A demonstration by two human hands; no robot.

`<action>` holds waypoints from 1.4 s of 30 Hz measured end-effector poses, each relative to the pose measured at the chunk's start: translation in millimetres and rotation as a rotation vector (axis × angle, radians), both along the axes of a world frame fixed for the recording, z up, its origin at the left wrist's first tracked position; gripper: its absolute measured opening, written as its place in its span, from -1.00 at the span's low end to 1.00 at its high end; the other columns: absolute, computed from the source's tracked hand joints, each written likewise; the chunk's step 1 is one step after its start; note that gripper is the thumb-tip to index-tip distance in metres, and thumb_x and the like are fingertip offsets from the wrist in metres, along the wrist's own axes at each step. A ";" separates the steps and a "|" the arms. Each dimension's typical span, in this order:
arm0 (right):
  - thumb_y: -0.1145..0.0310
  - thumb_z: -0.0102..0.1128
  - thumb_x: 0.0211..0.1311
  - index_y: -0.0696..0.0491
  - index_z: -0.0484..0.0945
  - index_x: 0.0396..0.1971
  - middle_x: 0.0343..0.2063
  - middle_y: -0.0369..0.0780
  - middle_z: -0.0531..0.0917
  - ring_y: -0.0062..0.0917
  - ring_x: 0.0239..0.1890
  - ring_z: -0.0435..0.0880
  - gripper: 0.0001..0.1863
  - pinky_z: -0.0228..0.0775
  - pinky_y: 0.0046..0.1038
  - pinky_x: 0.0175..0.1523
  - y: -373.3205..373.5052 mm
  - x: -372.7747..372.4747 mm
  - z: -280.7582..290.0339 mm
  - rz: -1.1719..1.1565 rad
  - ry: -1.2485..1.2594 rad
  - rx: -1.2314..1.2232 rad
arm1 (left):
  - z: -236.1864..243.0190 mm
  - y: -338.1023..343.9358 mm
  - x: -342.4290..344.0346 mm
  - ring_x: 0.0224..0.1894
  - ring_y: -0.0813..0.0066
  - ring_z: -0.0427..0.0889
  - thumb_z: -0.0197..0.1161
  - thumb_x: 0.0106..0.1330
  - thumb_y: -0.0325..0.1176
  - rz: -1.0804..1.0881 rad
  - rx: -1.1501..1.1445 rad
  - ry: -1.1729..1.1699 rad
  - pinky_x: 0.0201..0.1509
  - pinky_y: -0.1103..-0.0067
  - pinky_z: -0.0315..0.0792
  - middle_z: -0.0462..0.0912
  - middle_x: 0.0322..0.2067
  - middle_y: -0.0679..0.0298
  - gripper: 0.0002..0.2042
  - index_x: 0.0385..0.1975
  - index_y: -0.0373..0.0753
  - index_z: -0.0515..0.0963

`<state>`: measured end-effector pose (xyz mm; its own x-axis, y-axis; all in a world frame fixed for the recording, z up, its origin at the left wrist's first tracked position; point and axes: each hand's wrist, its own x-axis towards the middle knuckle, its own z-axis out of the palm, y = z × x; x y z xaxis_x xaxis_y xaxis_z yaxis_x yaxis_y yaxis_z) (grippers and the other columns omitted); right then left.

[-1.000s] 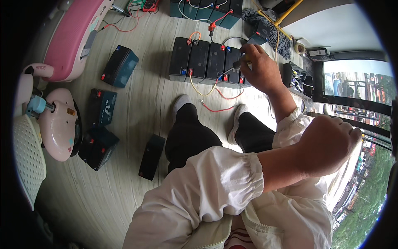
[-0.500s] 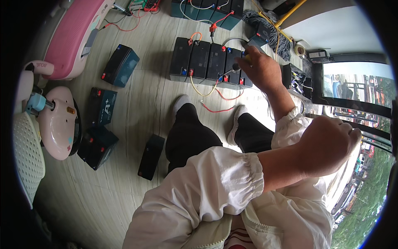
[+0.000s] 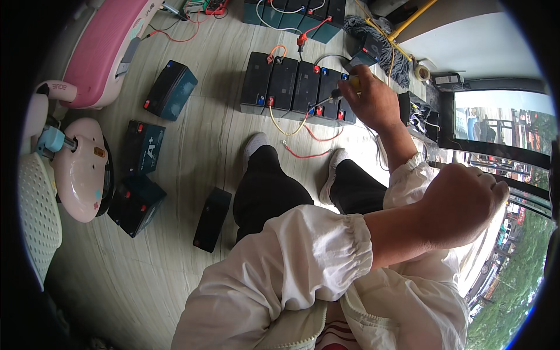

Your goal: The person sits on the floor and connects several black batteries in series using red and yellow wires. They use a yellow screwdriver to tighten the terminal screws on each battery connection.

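Note:
My right hand (image 3: 376, 102) is closed around the yellow-and-black handle of a screwdriver (image 3: 330, 99). Its shaft slants down to the left, the tip at a terminal on the near edge of a black battery (image 3: 307, 84). That battery stands in a row of several, joined by short wires. A yellow wire (image 3: 280, 127) loops between two near-edge terminals, and a red wire (image 3: 309, 156) trails onto the floor. My left arm crosses in front of my body, and its hand (image 3: 464, 204) forms a fist at the right; its fingers' inner side is hidden.
Loose batteries (image 3: 170, 90) lie on the floor at left, one (image 3: 212, 219) beside my leg. Another battery row (image 3: 291, 20) stands farther away. A pink scooter (image 3: 99, 52) is at far left, a red meter (image 3: 216, 7) behind. A mop (image 3: 388, 55) and tape roll (image 3: 422, 73) lie at right.
My right hand has turned slightly on the screwdriver and shifted a little to the right, showing more of the yellow handle. The left fist stays put.

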<state>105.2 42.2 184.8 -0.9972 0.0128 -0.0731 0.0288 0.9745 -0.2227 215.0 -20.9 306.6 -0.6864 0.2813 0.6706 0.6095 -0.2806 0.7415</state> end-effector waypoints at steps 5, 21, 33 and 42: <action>0.11 0.24 0.35 0.03 0.44 0.04 -0.12 -0.06 0.69 -0.07 -0.14 0.73 -0.59 0.57 -0.18 -0.09 8.7 1.6 -14.8 0.194 0.184 -0.088 | 1.7 2.9 1.5 -0.51 0.16 0.63 0.29 0.09 -0.40 0.061 0.049 -0.023 -0.49 0.26 0.47 0.54 -0.60 0.19 -0.85 -0.45 -0.28 0.47; 0.09 0.29 0.27 0.05 0.48 -0.10 -0.18 -0.08 0.68 -0.06 -0.16 0.71 -0.61 0.55 -0.12 -0.13 -4.7 2.1 0.3 0.025 0.041 -0.021 | -1.7 2.2 1.5 -0.51 0.16 0.63 0.30 0.08 -0.42 0.051 0.054 -0.014 -0.48 0.27 0.48 0.53 -0.60 0.18 -0.84 -0.46 -0.28 0.44; 0.11 0.25 0.27 0.06 0.48 -0.06 -0.12 -0.05 0.68 -0.06 -0.12 0.71 -0.61 0.55 -0.13 -0.06 6.7 2.7 -4.6 0.072 0.082 -0.052 | 2.3 0.9 1.7 -0.52 0.15 0.63 0.29 0.10 -0.42 0.035 0.073 -0.017 -0.49 0.26 0.47 0.53 -0.61 0.18 -0.86 -0.47 -0.28 0.45; 0.10 0.24 0.29 0.04 0.46 -0.01 -0.12 -0.04 0.68 -0.03 -0.13 0.71 -0.59 0.57 -0.13 -0.09 4.5 3.2 -8.8 0.056 0.102 -0.060 | 0.1 0.7 0.0 -0.51 0.15 0.64 0.28 0.10 -0.42 0.030 0.048 -0.016 -0.48 0.25 0.48 0.53 -0.60 0.18 -0.86 -0.45 -0.29 0.45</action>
